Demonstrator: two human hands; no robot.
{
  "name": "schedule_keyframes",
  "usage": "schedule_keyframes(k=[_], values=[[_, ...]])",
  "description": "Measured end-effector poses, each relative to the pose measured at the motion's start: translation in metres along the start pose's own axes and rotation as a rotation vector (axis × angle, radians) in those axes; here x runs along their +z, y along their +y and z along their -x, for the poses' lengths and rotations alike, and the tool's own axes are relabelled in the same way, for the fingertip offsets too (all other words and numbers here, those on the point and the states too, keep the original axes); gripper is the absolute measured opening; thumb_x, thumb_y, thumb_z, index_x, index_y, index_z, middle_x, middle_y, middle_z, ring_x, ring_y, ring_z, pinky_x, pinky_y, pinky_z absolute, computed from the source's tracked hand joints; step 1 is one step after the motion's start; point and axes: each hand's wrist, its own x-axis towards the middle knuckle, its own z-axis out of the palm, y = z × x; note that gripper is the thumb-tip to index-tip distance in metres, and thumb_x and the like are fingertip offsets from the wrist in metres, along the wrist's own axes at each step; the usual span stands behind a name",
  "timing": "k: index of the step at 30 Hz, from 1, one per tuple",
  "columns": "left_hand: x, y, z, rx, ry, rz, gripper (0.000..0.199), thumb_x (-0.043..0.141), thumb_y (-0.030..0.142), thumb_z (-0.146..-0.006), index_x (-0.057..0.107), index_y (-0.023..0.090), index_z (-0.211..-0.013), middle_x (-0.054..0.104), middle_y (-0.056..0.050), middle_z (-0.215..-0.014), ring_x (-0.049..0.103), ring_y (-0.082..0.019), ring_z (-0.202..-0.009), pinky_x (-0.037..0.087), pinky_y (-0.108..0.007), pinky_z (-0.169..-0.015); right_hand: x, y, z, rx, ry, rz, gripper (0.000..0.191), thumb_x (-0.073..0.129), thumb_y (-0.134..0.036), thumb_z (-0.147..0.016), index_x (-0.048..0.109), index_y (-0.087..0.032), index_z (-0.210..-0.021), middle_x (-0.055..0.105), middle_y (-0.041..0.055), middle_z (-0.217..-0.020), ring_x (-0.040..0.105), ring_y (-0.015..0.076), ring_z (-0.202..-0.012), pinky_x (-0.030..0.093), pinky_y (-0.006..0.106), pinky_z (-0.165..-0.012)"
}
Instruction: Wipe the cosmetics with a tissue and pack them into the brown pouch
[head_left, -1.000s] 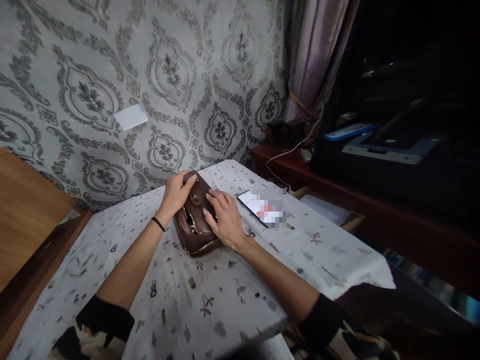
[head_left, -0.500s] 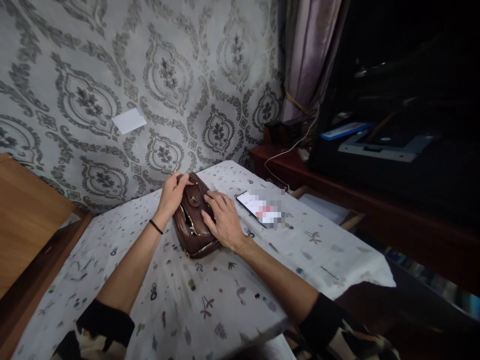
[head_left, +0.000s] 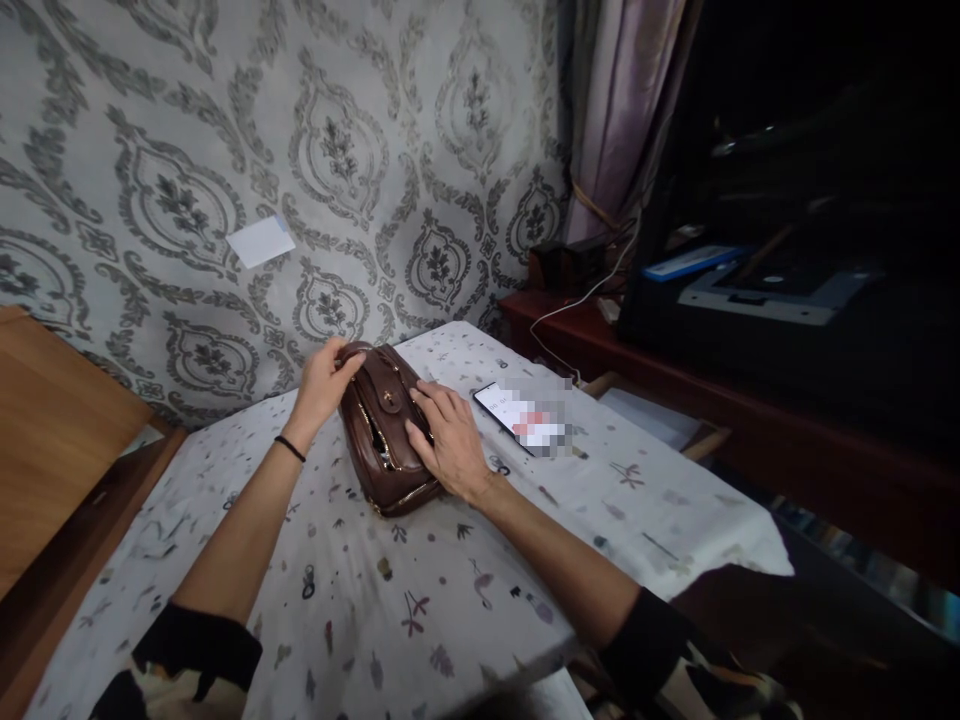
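A brown leather handbag [head_left: 401, 455] lies on the cloth-covered table, with a gold-coloured clasp on its front flap. One front zip gapes, and something pale shows inside. My left hand [head_left: 324, 385] is closed on the bag's far left corner, its thumb on top and its fingertips partly hidden behind the edge. Against the right side rests my right hand [head_left: 454, 440], gripping the bag with its thumb on the front and its fingers over the side edge.
To the bag's right is a phone [head_left: 510, 415] with a lit, partly blurred screen. The patterned tablecloth [head_left: 405, 620] hangs over the table's edge. A white cable [head_left: 574, 305] runs down from a dark red cabinet [head_left: 517, 310], beside a large dark screen [head_left: 787, 200]. A wooden panel [head_left: 60, 420] stands left.
My left hand has shifted slightly left, from the bag's upper front to its far left corner. My right hand and the bag have hardly moved.
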Motion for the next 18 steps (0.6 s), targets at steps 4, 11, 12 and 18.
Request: schedule_keyframes(k=[4, 11, 12, 18], values=[[-0.01, -0.021, 0.0, -0.081, 0.023, 0.014, 0.024, 0.065, 0.042, -0.077, 0.064, 0.019, -0.08, 0.068, -0.002, -0.079, 0.061, -0.019, -0.077, 0.045, -0.031, -0.075, 0.001, 0.001, 0.0, -0.001, -0.011, -0.003, 0.043, 0.045, -0.036, -0.103, 0.058, -0.015, -0.138, 0.059, 0.0156, -0.141, 0.049, 0.0306, -0.13, 0.044, 0.049, -0.108], [-0.011, -0.031, 0.009, -0.119, -0.001, 0.02, 0.024, 0.064, 0.04, -0.074, 0.072, 0.018, -0.076, 0.075, -0.005, -0.08, 0.063, -0.022, -0.079, 0.048, -0.032, -0.077, 0.001, 0.0, 0.0, -0.001, -0.037, 0.031, 0.047, 0.044, -0.034, -0.103, 0.054, -0.012, -0.143, 0.058, 0.0168, -0.142, 0.048, 0.0312, -0.13, 0.043, 0.049, -0.108], [-0.01, -0.031, 0.01, -0.122, 0.003, 0.025, 0.025, 0.065, 0.041, -0.074, 0.073, 0.018, -0.077, 0.075, -0.005, -0.081, 0.064, -0.022, -0.08, 0.048, -0.032, -0.077, 0.001, 0.0, 0.0, 0.0, -0.038, 0.033, 0.047, 0.043, -0.034, -0.104, 0.054, -0.013, -0.144, 0.058, 0.0167, -0.142, 0.048, 0.0312, -0.13, 0.043, 0.049, -0.108], [0.0, -0.034, 0.004, -0.169, 0.023, 0.064, 0.028, 0.071, 0.045, -0.067, 0.073, 0.018, -0.073, 0.072, -0.003, -0.07, 0.06, -0.019, -0.068, 0.045, -0.03, -0.066, 0.002, 0.001, 0.001, 0.004, -0.034, 0.022, 0.047, 0.043, -0.034, -0.103, 0.054, -0.014, -0.144, 0.057, 0.0169, -0.142, 0.047, 0.031, -0.131, 0.043, 0.051, -0.109]])
